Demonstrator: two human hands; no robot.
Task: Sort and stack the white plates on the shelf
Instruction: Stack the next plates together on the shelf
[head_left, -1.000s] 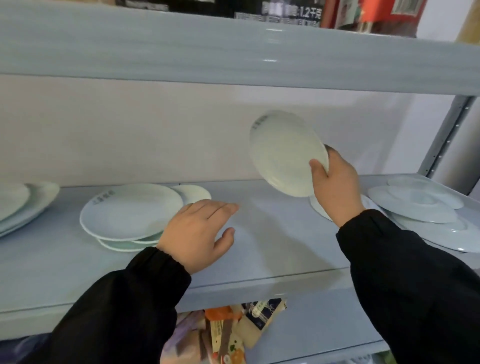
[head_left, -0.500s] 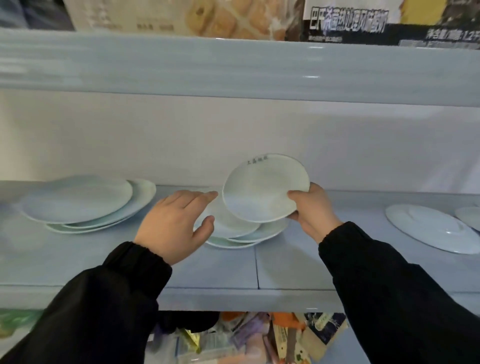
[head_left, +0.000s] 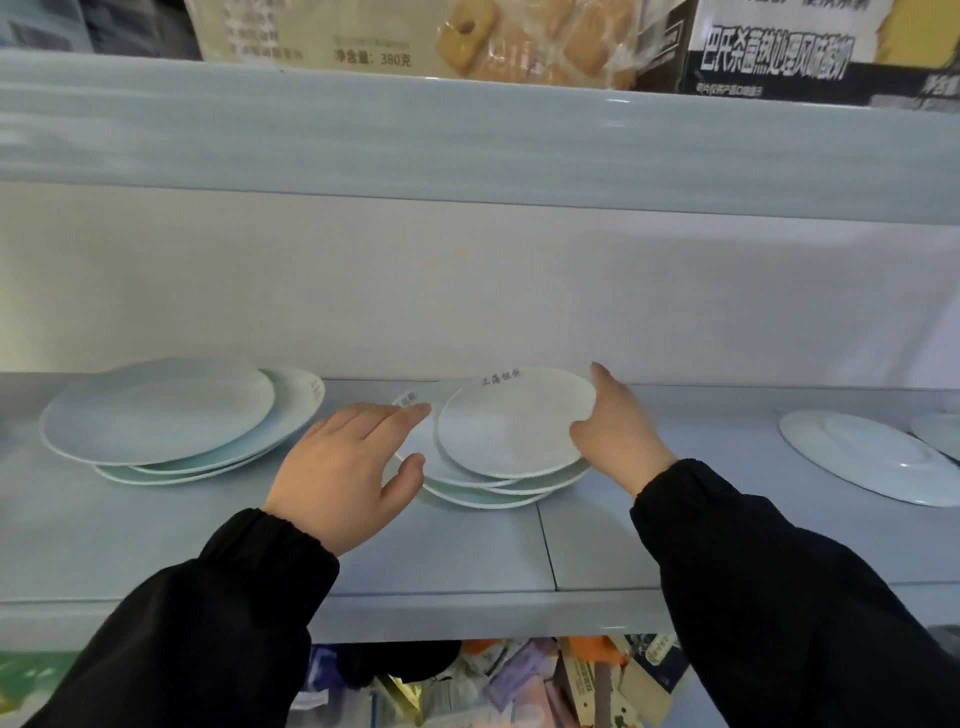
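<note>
While gripping plate (head_left: 511, 423), right hand (head_left: 615, 434) tilts.

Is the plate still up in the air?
No, the small plate lies on the middle stack, with the right hand at its edge.

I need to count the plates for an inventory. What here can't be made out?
- Head view: middle stack, lower plates covered by the top plate and the left hand; count unclear.
- Left stack: lower plates show only rims.
- Far-right plate: cut off by the frame edge.
- Right hand: grip on the rim unclear.
</note>
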